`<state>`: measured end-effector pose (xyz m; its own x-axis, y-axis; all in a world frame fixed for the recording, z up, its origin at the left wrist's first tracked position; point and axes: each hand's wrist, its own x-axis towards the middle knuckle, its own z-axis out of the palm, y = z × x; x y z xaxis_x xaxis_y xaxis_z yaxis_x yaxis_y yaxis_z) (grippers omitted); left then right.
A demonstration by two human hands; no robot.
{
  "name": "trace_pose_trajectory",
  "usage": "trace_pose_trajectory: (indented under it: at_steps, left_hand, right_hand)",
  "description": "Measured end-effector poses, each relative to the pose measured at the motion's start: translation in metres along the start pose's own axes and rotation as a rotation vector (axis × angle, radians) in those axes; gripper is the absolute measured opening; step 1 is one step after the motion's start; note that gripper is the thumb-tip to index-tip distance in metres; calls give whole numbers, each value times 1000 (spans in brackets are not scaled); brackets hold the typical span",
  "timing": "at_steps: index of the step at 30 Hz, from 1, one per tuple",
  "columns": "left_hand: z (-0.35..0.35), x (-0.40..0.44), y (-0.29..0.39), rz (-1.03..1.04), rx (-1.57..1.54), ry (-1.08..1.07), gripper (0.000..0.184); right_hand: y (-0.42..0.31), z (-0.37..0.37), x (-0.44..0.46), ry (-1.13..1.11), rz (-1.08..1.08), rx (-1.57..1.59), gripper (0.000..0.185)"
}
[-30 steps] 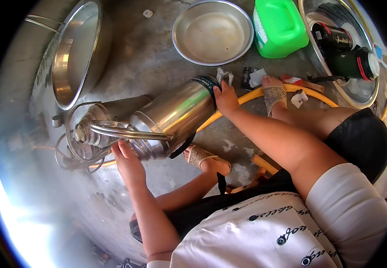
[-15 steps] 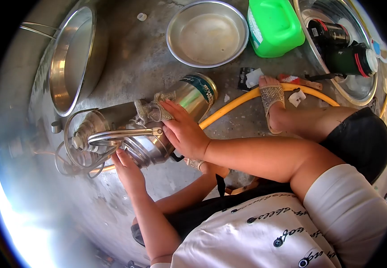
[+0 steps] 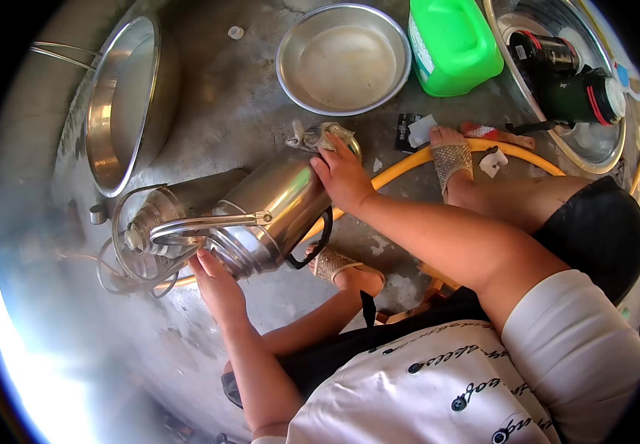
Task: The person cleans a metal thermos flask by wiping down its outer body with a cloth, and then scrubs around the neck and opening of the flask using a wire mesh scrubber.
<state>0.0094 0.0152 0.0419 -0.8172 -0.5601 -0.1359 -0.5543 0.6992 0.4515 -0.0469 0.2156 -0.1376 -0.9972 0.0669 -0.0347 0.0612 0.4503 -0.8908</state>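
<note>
A shiny metal thermos flask lies tilted before me, its mouth toward the left and its base at the upper right. My left hand is closed at the mouth end, fingertips by the rim and handle. With my right hand I press a wet mesh cloth onto the flask near its base; the fingers curl over the cloth. A second metal flask lies just beyond, its stoppered mouth also to the left. The black side handle faces my legs.
A shallow metal basin holds cloudy water. Beside it stands a green jug. A large pan leans at the left. Dark bottles lie in a basin at the right. A yellow hose curves past my sandalled feet.
My right hand slid with the cloth from the base end toward the mouth, then back up toward the base. The flask has turned, bringing its black handle into view. My left hand stays at the mouth.
</note>
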Motion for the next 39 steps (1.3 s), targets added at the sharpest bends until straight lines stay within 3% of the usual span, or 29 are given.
trace_pose_trajectory:
  at_steps: [3,5,9,12,13,15,18,21,23,25,26,28,29,31,35,38,39]
  left_hand:
    - [3,-1,-5,36,17,26,65]
    - [2,-4,-2,7,5,-14,65]
    - [0,4,-9,-46,-34,-34,67]
    - [2,4,-7,11,7,11,67]
    - [3,-1,-4,20,36,41,67]
    - [1,-7,4,-1,25,22,68]
    - [-2,-4,2,-74,-41,-72,65]
    - [-1,1,-4,-49,46,-10,57]
    - [1,3,-5,-17,43,1,56]
    - [2,-4,3,28,40,24,55]
    - [2,-5,3,22,36,16,55]
    - [1,-4,4,12,56,-4,60]
    - [1,-3,3,13,54,-5,60]
    - [0,-1,4,5,27,-16,61]
    - [1,2,-3,16,26,-3,61]
    - [1,-2,-2,18,41,18,61]
    - [0,-3,0,7,32,4,61]
  right_hand:
    - [17,-19,15,-91,291,15,46]
    - [-1,-5,-6,26,197,19,46]
    - [-20,-1,-10,-43,-128,134,42]
    - [24,-2,11,-6,65,-104,42]
    - [29,-17,22,-102,228,-22,44]
    - [20,-22,18,-90,281,-4,46]
    - [-5,-4,2,-51,-21,-46,47]
    - [3,-8,24,-189,-49,86,44]
    - [28,-13,38,-175,77,-120,48]
    - [36,-22,43,-261,329,-6,50]
    - [37,-20,37,-264,334,-15,50]
    - [18,-10,16,-82,188,-162,52]
    - [6,-4,8,-38,129,-90,49]
    - [-35,-11,1,-31,-108,94,41]
    - [-63,-5,0,-118,-306,298,34]
    - [-18,-2,13,-28,-257,117,35]
    - [-2,-8,18,-9,-151,84,36]
